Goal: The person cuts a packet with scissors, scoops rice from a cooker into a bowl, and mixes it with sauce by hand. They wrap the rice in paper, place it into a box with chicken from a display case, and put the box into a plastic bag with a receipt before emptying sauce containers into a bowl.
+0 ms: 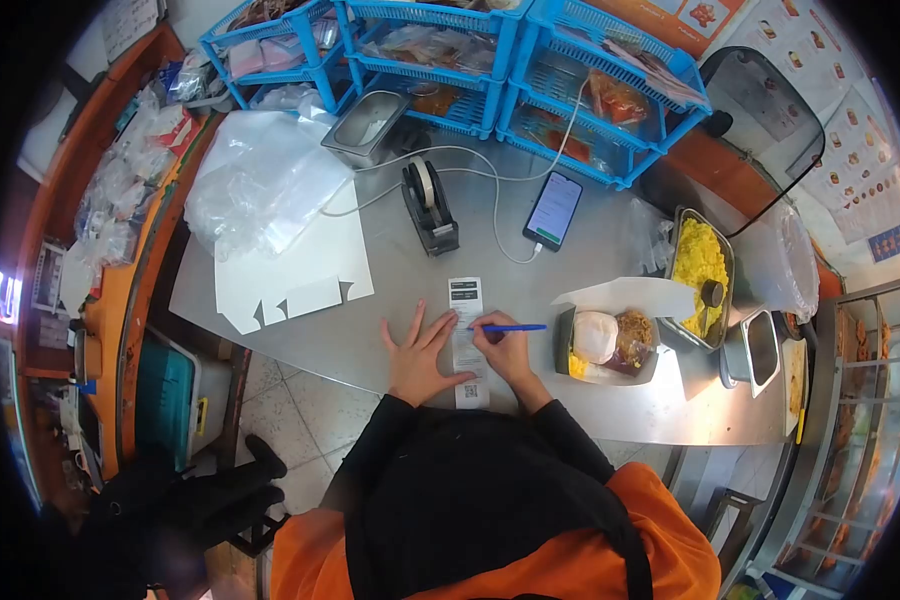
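Observation:
A long printed receipt [465,352] lies flat on the metal counter in front of me. My left hand [420,355] rests with spread fingers on its left side, fingertips touching the paper. In my right hand [505,352] is a blue pen [520,327], gripped between the fingers, its tip at the upper part of the receipt. Just right of that hand stands an open takeaway box [610,377] holding a white round of rice, brown shredded food and something yellow. Beyond the receipt are a black tape dispenser [433,215] and a phone [553,210] on a white cable.
Blue plastic baskets [510,85] with bagged food line the back. Clear plastic bags [265,180] and white cardboard sheets [295,290] lie at left, near a metal container [367,125]. A tray of yellow food [700,270] stands right. Another person's dark-clothed legs [220,495] are lower left.

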Available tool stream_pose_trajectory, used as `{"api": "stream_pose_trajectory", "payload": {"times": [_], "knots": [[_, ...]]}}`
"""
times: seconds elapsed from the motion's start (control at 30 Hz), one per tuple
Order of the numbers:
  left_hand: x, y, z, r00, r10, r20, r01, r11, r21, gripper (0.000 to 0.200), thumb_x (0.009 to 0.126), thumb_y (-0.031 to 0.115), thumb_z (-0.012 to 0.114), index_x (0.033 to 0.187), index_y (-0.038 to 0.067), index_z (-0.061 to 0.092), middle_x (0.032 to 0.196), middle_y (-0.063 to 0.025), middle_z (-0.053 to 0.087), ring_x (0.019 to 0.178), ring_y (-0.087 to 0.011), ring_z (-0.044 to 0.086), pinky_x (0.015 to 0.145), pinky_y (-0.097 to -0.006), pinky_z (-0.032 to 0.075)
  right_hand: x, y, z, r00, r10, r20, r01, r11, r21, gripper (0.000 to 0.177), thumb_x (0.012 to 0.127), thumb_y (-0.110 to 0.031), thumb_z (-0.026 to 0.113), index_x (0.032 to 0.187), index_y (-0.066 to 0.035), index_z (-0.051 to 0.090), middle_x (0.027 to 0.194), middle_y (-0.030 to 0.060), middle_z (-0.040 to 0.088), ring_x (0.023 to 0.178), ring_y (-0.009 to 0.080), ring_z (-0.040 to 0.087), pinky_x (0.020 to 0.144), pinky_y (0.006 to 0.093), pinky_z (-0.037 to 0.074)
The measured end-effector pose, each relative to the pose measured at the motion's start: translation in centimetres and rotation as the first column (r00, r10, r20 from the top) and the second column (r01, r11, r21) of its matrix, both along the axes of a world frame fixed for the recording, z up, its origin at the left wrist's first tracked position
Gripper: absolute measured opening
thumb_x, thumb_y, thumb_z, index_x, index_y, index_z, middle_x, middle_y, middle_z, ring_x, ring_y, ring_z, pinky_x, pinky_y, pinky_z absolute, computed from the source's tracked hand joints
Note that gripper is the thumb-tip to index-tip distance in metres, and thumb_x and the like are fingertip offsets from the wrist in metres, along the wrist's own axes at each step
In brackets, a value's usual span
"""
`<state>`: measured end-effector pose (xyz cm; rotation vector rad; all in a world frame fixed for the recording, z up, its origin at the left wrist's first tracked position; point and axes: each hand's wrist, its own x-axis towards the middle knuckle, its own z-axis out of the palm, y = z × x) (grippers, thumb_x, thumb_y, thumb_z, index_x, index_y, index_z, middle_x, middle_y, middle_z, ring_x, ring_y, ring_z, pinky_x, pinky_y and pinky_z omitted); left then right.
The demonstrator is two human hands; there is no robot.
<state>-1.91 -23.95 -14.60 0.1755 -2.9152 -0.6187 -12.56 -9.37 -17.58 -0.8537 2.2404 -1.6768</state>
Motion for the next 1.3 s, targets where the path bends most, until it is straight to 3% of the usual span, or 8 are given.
{"api": "stream_pose_trajectory", "payload": {"times": [0.1,0.23,0.4,0.53,0.63,0.87,1.03,1.3], "knots": [[0.2,0.2,-0.1,1.000,0.004,0.000,-0.004,1.000,0.005,0.092,0.062,0.068,0.069,0.136,0.017,0.049,0.143,0.0089,0.043,0.145,-0.0211,0.014,0.101,-0.0737,-0.002,0.1,0.2,0.1,0.999,-0.007,-0.054,0.008,1.000,0.017,0.011,0.078,-0.003,0.068,0.090,-0.004,0.068,0.079,0.0061,0.064,0.066,0.0117,0.059,0.058,0.0247,0.045],[0.1,0.1,-0.1,1.000,0.009,-0.011,-0.009,1.000,0.010,0.092,0.062,0.068,0.069,0.136,0.017,0.049,0.143,0.0091,0.043,0.145,-0.0213,0.015,0.101,-0.0735,-0.002,-0.1,1.8,-1.6,0.970,-0.048,0.237,0.083,0.987,-0.140,0.008,0.078,-0.003,0.067,0.086,-0.003,0.068,0.077,0.0019,0.064,0.062,0.0055,0.055,0.056,0.0233,0.044],[0.1,0.1,0.0,1.000,0.002,-0.015,-0.002,1.000,-0.005,0.092,0.062,0.067,0.070,0.136,0.018,0.050,0.143,0.0089,0.043,0.145,-0.0215,0.016,0.102,-0.0731,-0.002,0.0,2.0,-0.6,0.999,-0.052,0.003,0.052,0.997,0.055,0.010,0.079,-0.004,0.067,0.089,-0.004,0.069,0.075,0.0030,0.062,0.058,0.0068,0.053,0.054,0.0222,0.042],[0.1,0.2,-0.1,1.000,0.001,-0.028,-0.001,1.000,-0.011,0.092,0.062,0.068,0.070,0.136,0.018,0.050,0.142,0.0088,0.044,0.144,-0.0214,0.016,0.102,-0.0729,-0.001,0.6,1.7,0.0,0.973,-0.232,-0.011,0.230,0.969,-0.089,0.008,0.079,-0.004,0.068,0.087,-0.004,0.069,0.076,0.0035,0.062,0.057,0.0080,0.053,0.053,0.0231,0.042],[0.1,0.2,0.0,1.000,0.007,-0.028,-0.007,1.000,-0.001,0.092,0.061,0.068,0.070,0.136,0.018,0.050,0.142,0.0088,0.044,0.144,-0.0213,0.017,0.102,-0.0727,-0.001,1.4,2.8,-0.1,0.996,-0.079,0.031,0.079,0.996,-0.027,0.008,0.079,-0.003,0.067,0.086,-0.004,0.068,0.076,0.0036,0.062,0.057,0.0082,0.053,0.052,0.0232,0.042],[0.1,0.1,-0.2,0.999,0.001,-0.040,-0.002,1.000,-0.017,0.091,0.061,0.068,0.070,0.135,0.018,0.050,0.142,0.0084,0.044,0.144,-0.0212,0.018,0.102,-0.0726,0.001,1.6,2.2,-0.7,0.976,-0.211,0.047,0.213,0.976,-0.045,0.006,0.077,-0.003,0.068,0.083,-0.004,0.067,0.074,0.0041,0.061,0.056,0.0086,0.053,0.052,0.0228,0.041],[0.1,0.0,-0.2,0.999,0.004,-0.032,-0.005,1.000,-0.004,0.092,0.061,0.067,0.070,0.136,0.018,0.049,0.142,0.0085,0.044,0.144,-0.0210,0.018,0.102,-0.0726,0.002,2.2,3.1,-0.3,0.996,-0.067,-0.062,0.068,0.998,0.002,0.007,0.077,-0.002,0.067,0.084,-0.004,0.067,0.073,0.0039,0.060,0.055,0.0085,0.051,0.051,0.0228,0.040],[0.0,0.1,0.0,1.000,-0.002,-0.028,0.002,1.000,-0.005,0.092,0.061,0.065,0.071,0.137,0.018,0.048,0.142,0.0085,0.044,0.144,-0.0210,0.018,0.102,-0.0724,0.002,1.8,3.2,0.0,0.994,-0.103,-0.028,0.103,0.995,-0.005,0.003,0.080,-0.005,0.067,0.079,-0.003,0.064,0.071,0.0048,0.059,0.053,0.0084,0.049,0.050,0.0237,0.039]]}}
